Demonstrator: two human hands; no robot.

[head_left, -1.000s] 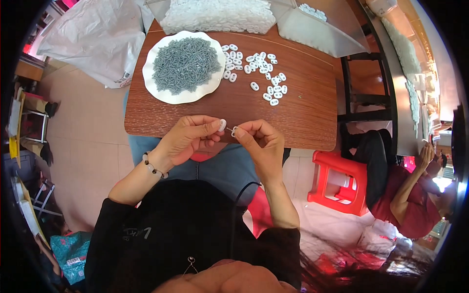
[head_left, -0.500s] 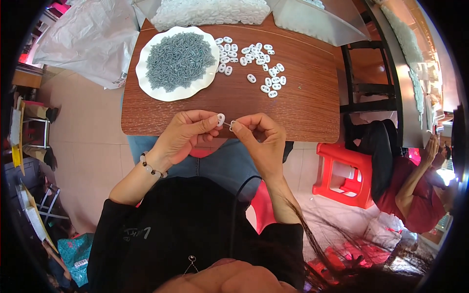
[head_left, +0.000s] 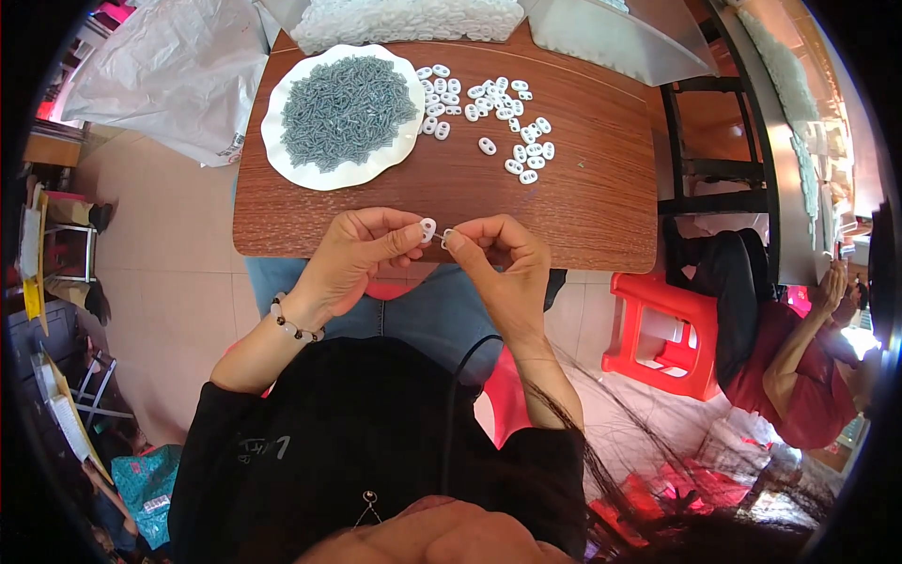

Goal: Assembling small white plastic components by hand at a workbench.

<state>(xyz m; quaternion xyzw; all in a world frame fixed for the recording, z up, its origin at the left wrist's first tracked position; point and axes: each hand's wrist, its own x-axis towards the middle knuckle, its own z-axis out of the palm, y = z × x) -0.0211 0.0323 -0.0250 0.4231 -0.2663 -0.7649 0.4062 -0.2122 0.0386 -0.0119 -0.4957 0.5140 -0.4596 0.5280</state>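
Hands meet at the near edge of the wooden table (head_left: 583, 207). Left hand (head_left: 352, 254) pinches a white oval piece (head_left: 427, 228); right hand (head_left: 498, 258) pinches a small grey metal part (head_left: 446, 235) against it. White plate (head_left: 282, 141) holds grey parts (head_left: 346, 108); loose white pieces (head_left: 498, 117) lie beside it.

Beside the white plate (head_left: 340, 117), the white heap (head_left: 413, 19) is cut off by the top edge; the small metal piece (head_left: 445, 235) is too tiny to identify.

Large white plastic bag (head_left: 160, 75) slumped left of the surface; clear bag of white pieces (head_left: 413, 19) at its far edge; teal printed bag (head_left: 141, 479) on the floor, lower left.
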